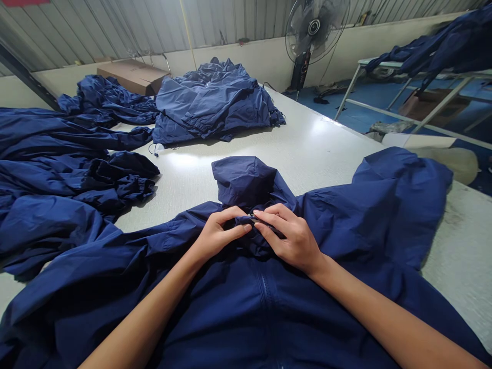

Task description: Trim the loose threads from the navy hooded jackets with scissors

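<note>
Navy hooded jacket (246,318) lies spread on a white bench (307,154), hood (242,179) toward the far side.
Left hand (219,237) and right hand (288,238) meet at the collar (246,238), both curled, pinching gathered fabric between fingertips. Heaped navy jackets (211,100) lie beyond, with a cardboard box (132,77) and a standing fan (313,31) behind.

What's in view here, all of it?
jacket: 1, navy, hooded, on table under hands
jacket pile: 1, navy, far on table
garment heap: 1, navy, table's left side
table: 1, white, below all these
box: 1, brown, behind pile
fan: 1, black, by far wall
rack: 1, pale, right of table
garment: 1, navy, draped on rack
left hand: 1, bare, pinching jacket at neck
right hand: 1, bare, pinching jacket at neck
</note>
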A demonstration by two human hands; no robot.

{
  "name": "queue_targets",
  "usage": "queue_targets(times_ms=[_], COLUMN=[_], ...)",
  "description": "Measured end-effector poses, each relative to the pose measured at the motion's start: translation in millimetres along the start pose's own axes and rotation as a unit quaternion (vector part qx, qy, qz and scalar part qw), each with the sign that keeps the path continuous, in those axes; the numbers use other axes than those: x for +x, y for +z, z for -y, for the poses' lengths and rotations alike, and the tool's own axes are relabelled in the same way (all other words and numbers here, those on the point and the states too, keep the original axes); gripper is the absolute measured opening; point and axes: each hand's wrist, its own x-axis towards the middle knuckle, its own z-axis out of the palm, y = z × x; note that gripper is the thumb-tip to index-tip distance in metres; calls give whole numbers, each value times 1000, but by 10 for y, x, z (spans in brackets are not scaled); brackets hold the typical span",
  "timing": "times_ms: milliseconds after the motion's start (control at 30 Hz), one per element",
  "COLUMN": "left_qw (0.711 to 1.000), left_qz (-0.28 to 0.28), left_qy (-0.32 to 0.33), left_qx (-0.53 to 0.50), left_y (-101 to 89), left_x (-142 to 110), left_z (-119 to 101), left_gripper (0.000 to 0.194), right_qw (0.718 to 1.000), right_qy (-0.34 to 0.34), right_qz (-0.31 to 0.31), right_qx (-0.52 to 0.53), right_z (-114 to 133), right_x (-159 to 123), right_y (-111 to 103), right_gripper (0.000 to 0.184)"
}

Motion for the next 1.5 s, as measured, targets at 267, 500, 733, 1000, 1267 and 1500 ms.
queue_targets(times_ms=[267,500,733,1000,1267,1500], left_qw=[1000,1000,1000,999,999,1000], left_qz=[-9,-13,-14,-24,-18,-6], left_qy=[-1,6,7,-24,-28,-13], left_qx=[16,13,8,-11,-13,4], left_y=[3,6,2,-1,0,12], left_x=[-7,-6,-4,-4,-10,-8], left_z=[-24,-7,-2,5,25,5], left_gripper=[16,15,15,21,23,19], right_qw=[1000,1000,1000,1000,999,999], right_qy=[3,10,9,16,-3,-12], right_qz=[3,7,-9,-24,-3,0], right_qx=[3,-1,18,4,-39,-51], right_z=[7,7,3,28,24,40], right_x=[0,-8,-3,16,-6,-15], right_y=[3,1,7,-19,2,17], right_gripper=[23,23,22,25,24,24])
